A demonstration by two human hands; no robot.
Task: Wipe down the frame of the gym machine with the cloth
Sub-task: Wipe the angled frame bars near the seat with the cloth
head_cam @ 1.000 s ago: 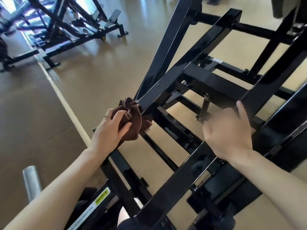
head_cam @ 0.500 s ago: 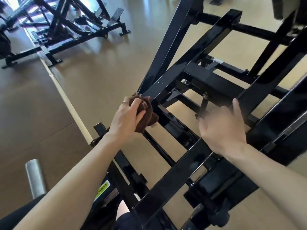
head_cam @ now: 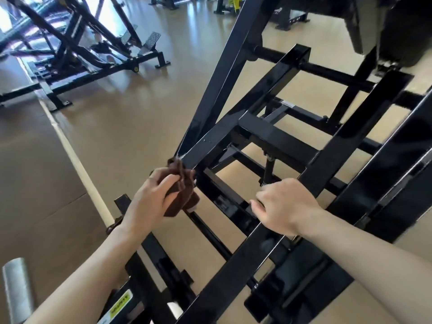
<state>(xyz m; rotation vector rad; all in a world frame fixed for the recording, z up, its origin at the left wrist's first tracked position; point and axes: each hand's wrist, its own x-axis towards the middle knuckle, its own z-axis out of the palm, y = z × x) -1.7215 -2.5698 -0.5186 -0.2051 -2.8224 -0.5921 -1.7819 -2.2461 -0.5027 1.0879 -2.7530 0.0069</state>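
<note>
A black steel gym machine frame [head_cam: 275, 136] of slanted square bars fills the middle and right of the view. My left hand [head_cam: 149, 199] grips a bunched dark brown cloth [head_cam: 180, 195] and holds it against the lower end of a slanted bar [head_cam: 210, 141], where two bars meet. My right hand [head_cam: 287, 204] lies over a wide diagonal bar [head_cam: 346, 146], its fingers curled round the bar's left edge. Both forearms reach in from the bottom of the view.
Another black machine [head_cam: 88, 54] with footplates stands at the back left on the tan floor [head_cam: 131, 108]. A pale floor stripe [head_cam: 77, 164] runs diagonally at the left. A grey padded roller [head_cam: 16, 291] is at the bottom left. A dark pad [head_cam: 392, 26] hangs at the top right.
My left hand has slid the cloth up along the slanted bar. My right hand came down from hovering open onto the diagonal bar and closed its fingers round the edge.
</note>
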